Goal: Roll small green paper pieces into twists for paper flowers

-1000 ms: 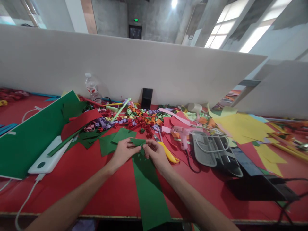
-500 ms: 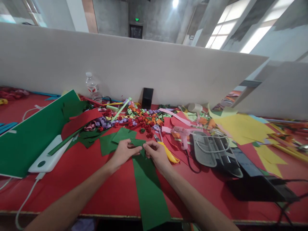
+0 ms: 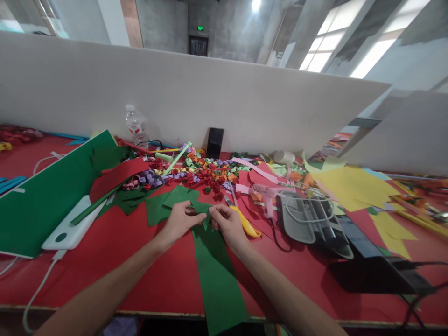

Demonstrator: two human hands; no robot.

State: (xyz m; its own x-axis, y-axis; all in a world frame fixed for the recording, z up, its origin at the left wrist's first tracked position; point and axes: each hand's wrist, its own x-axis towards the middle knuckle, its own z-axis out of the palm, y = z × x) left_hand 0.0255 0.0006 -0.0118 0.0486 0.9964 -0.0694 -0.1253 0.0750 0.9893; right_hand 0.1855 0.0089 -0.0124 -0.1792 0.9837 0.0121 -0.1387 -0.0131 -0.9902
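Between my hands is a small piece of green paper (image 3: 201, 208), pinched from both sides. My left hand (image 3: 182, 219) closes thumb and fingers on its left side. On the right edge, my right hand (image 3: 226, 221) grips it with thumb and fingertips. Below them a long green paper strip (image 3: 220, 280) lies on the red tabletop and runs past the front edge. Other green paper squares (image 3: 157, 210) lie left of my left hand. A yellow-handled tool (image 3: 248, 223) rests just behind my right hand, its kind partly hidden.
Small folded paper flowers (image 3: 196, 172) are heaped at the back. A pink glue gun (image 3: 268, 198) and a grey tray (image 3: 297, 224) stand to the right, near yellow paper sheets (image 3: 350, 184). A white power strip (image 3: 68, 228) and a green board (image 3: 45, 196) are at left.
The green paper between my fingers has turned slightly, and a pointed corner now shows below it. Both hands stay in nearly the same place.
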